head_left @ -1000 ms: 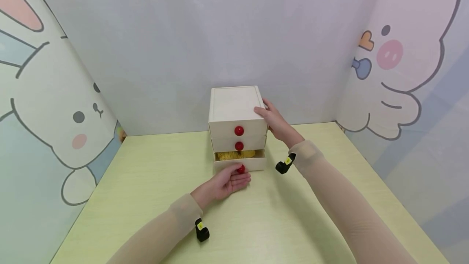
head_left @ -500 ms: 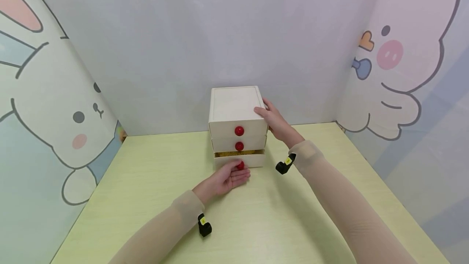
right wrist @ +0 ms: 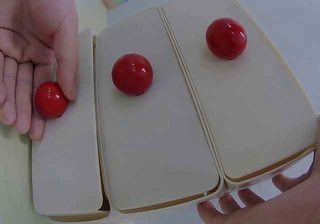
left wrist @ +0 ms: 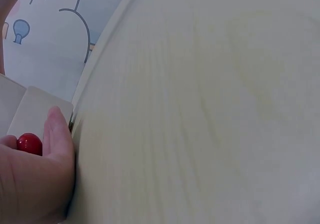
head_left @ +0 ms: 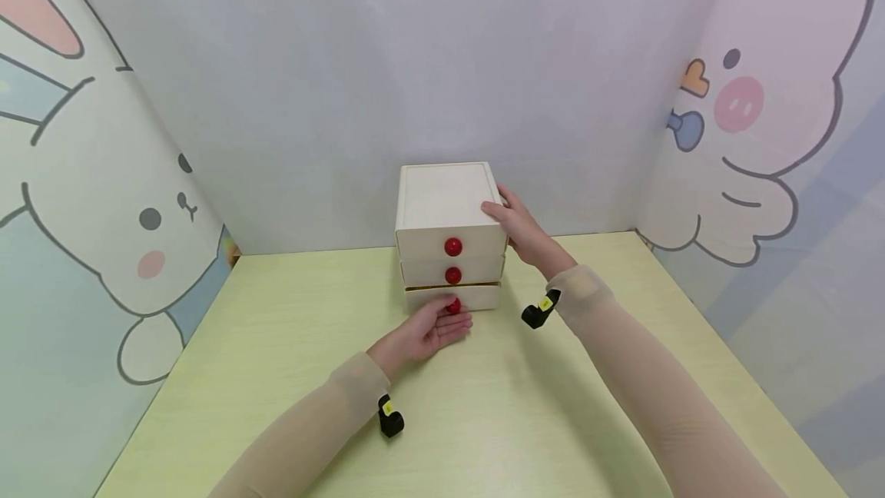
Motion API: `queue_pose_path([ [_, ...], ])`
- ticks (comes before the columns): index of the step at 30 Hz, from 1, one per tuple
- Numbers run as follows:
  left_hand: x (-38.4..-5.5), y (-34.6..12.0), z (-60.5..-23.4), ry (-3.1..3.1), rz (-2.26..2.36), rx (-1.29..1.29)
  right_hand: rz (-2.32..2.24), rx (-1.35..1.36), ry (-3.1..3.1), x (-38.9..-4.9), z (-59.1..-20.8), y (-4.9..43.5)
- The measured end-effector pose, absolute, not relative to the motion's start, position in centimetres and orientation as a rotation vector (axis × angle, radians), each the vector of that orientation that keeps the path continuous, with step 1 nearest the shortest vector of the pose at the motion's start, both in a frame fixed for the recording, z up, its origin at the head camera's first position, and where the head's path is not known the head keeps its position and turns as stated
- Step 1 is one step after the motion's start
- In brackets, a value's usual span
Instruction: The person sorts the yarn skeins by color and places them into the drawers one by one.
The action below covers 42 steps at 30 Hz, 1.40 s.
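Note:
A small cream cabinet (head_left: 448, 198) stands at the back of the table, with three stacked drawers, each fitted with a round red knob. My left hand (head_left: 423, 330) holds the bottom drawer's knob (right wrist: 51, 100) between thumb and forefinger, its other fingers stretched out palm up. That bottom drawer (right wrist: 67, 169) shows only a thin dark gap along its top edge; its contents are hidden. On the cabinet's right side, my right hand (head_left: 522, 227) grips the body, thumb on the top edge and fingers against the side wall. The middle drawer (right wrist: 155, 144) and top drawer (right wrist: 245, 99) sit closed.
The pale yellow-green table (head_left: 311, 306) spreads around the cabinet. Behind it hangs a plain light curtain (head_left: 332, 98), and cartoon-printed panels flank both sides. A small black wrist camera (head_left: 391, 419) hangs from each sleeve.
The bottom drawer has slid back into the cabinet, my left hand moving with its knob. Yellow fuzzy contents seen in it earlier have gone out of sight. My right hand has kept its place.

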<state>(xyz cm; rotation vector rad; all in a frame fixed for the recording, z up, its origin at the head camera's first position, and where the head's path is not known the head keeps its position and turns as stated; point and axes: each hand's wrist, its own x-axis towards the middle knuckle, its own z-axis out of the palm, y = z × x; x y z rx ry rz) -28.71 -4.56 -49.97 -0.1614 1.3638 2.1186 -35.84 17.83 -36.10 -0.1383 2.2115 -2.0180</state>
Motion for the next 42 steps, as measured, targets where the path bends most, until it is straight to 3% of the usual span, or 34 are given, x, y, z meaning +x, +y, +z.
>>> queue_pose_path([
  [42,-29.8,-4.4,-50.0,1.353,2.128,-0.174,-1.907,-0.063,2.268,-36.1,-35.0,17.8],
])
